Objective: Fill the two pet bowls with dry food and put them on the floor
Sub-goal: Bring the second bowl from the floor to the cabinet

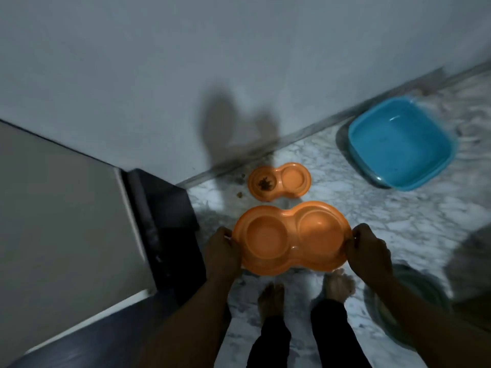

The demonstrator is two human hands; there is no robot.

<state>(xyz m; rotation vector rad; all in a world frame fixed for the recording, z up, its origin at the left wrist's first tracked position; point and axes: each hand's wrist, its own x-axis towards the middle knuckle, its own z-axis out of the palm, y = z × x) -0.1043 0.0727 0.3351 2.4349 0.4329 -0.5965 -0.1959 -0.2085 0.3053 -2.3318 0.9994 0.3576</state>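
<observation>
Holding the empty double bowl (291,239) level above the floor (372,221), long axis left-right, you had left hand (221,252) and right hand (368,252) fingers clenched on its ends; second bowl (279,181) sat near the wall.

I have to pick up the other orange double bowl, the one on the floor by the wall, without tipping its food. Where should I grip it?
Grip the small orange plastic double bowl by its two rounded ends, one hand from each side. Its flat rim overhangs there, and kibble sits only in the left cup, so an even two-ended hold should keep it level.
</observation>
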